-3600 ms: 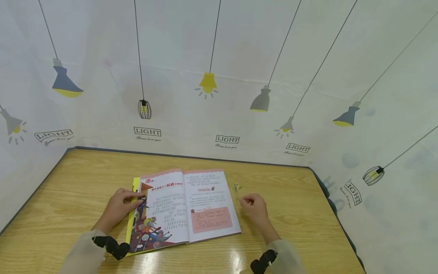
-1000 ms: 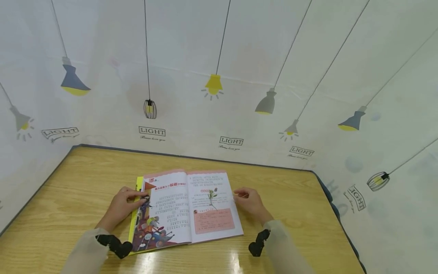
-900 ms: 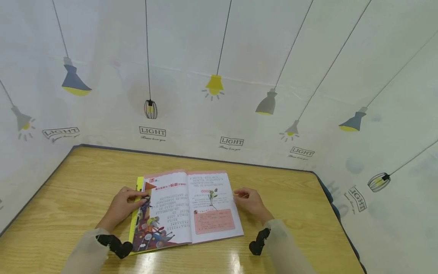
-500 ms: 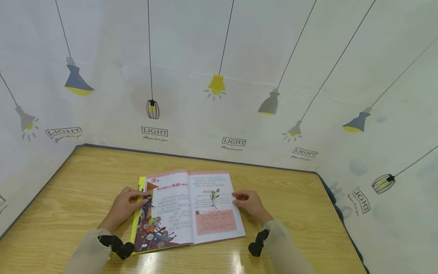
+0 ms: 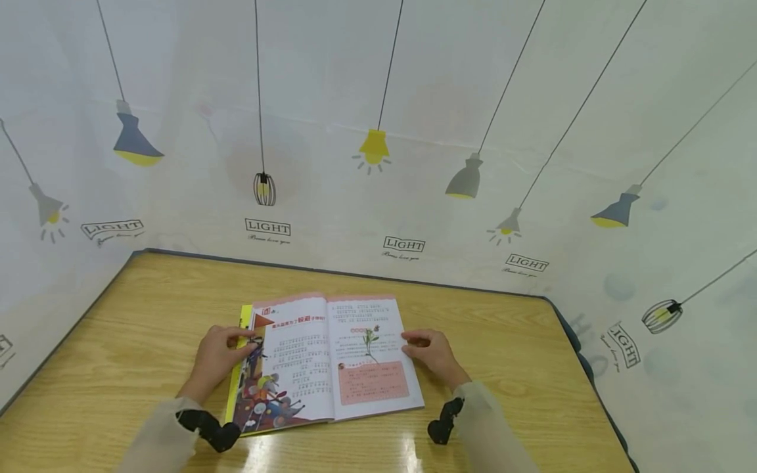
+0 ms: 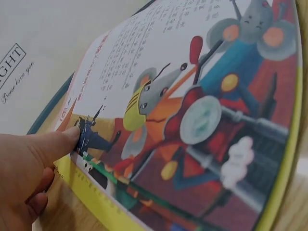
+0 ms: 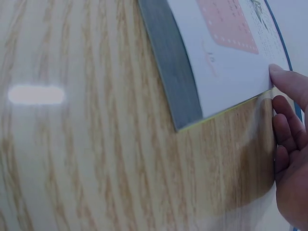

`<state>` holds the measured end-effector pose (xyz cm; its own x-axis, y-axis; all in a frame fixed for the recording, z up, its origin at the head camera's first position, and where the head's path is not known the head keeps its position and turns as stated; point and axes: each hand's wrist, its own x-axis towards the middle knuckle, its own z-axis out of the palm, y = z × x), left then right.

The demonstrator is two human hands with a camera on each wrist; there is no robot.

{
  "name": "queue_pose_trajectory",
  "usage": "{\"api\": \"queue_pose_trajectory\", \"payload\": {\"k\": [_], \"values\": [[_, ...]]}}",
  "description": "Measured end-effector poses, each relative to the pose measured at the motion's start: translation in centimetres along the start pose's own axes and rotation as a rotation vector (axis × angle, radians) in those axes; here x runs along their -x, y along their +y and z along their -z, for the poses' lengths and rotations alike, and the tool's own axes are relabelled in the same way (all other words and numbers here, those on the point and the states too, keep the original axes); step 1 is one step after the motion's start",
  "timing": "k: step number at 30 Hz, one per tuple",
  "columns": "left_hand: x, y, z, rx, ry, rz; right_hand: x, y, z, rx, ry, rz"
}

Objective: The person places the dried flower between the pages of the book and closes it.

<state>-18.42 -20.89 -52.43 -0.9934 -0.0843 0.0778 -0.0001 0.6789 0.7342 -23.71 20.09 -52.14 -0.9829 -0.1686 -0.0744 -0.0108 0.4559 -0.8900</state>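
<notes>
An open illustrated book (image 5: 296, 387) lies on the wooden table, cartoon mice on its left page. Across the right page rests a small sprig (image 5: 370, 341) with green leaves and a thin stem. My left hand (image 5: 214, 358) grips the book's left edge; in the left wrist view its thumb (image 6: 57, 144) presses on the page while the other fingers curl down by the yellow cover. At the right edge my right hand (image 5: 434, 355) pinches the book, its thumb (image 7: 286, 82) on the page and its curled fingers below, partly hidden.
The wooden table (image 5: 503, 341) extends around the book, with a dark edge at the back. Behind it hangs a pale wall covering (image 5: 331, 217) printed with lamps. A black wrist strap (image 5: 446, 420) sits on each sleeve.
The sprig, held by the right hand beside the book 3.6 seconds ago, now lies on the right page. The right hand has come to the book's right edge; the left hand barely shifted.
</notes>
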Motion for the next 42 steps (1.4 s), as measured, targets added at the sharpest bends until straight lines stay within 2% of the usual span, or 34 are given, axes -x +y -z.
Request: {"api": "queue_pose_trajectory", "payload": {"k": [9, 21, 27, 32, 42], "values": [[0.4, 1.0, 0.1, -0.003, 0.023, 0.176, -0.1, 0.5, -0.3, 0.005, 0.039, -0.010], [0.4, 3.1, 0.3, -0.070, 0.028, 0.391, 0.1, 0.8, -0.5, 0.001, 0.054, -0.006], [0.3, 4.1, -0.2, -0.062, 0.093, 0.426, 0.2, 0.8, -0.5, 0.015, 0.076, 0.001], [0.6, 4.1, -0.5, -0.030, 0.133, 0.433, 0.2, 0.6, -0.6, 0.012, 0.081, 0.005], [0.8, 3.7, -0.6, 0.021, 0.150, 0.499, 0.3, 0.6, -0.7, -0.007, 0.084, 0.012]]}}
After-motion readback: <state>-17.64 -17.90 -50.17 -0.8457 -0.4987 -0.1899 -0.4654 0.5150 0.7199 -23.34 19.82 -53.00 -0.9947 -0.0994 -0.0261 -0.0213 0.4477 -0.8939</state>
